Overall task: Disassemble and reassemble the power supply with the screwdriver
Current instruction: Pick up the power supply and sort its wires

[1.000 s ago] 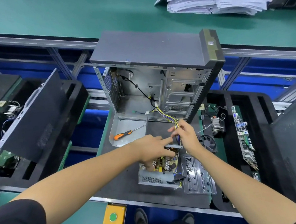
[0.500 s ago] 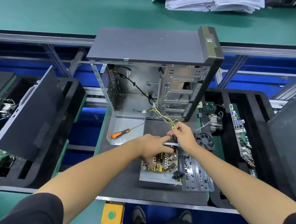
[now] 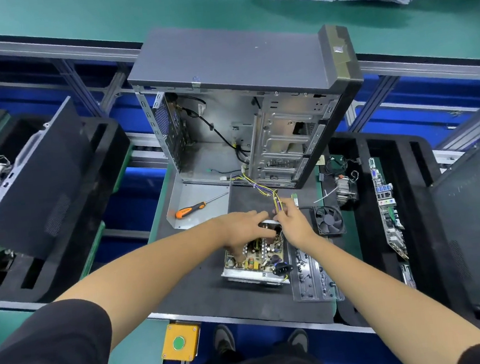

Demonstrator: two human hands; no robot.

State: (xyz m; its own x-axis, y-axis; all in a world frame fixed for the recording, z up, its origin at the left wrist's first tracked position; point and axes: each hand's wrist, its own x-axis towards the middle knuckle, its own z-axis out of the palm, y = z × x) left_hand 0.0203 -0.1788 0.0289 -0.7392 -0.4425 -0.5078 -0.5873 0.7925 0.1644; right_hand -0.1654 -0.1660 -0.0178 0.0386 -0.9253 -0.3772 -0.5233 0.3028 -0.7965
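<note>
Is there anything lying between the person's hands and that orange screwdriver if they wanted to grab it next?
Nothing visible blocks it. The orange-handled screwdriver lies alone on the grey metal cover plate, left of and beyond the left hand. Only bare plate and dark mat lie between. Both hands are busy at the open power supply, the right hand on its wires.

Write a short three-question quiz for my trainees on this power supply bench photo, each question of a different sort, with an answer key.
1. True or false: the screwdriver is in one of the person's hands.
2. What does the right hand pinch: A) the fan, B) the yellow and purple wires, C) the paper stack?
3. Fill in: the left hand rests on the open ___.

Key:
1. False; it lies on the metal cover beside the computer case.
2. B.
3. Power supply.
</note>
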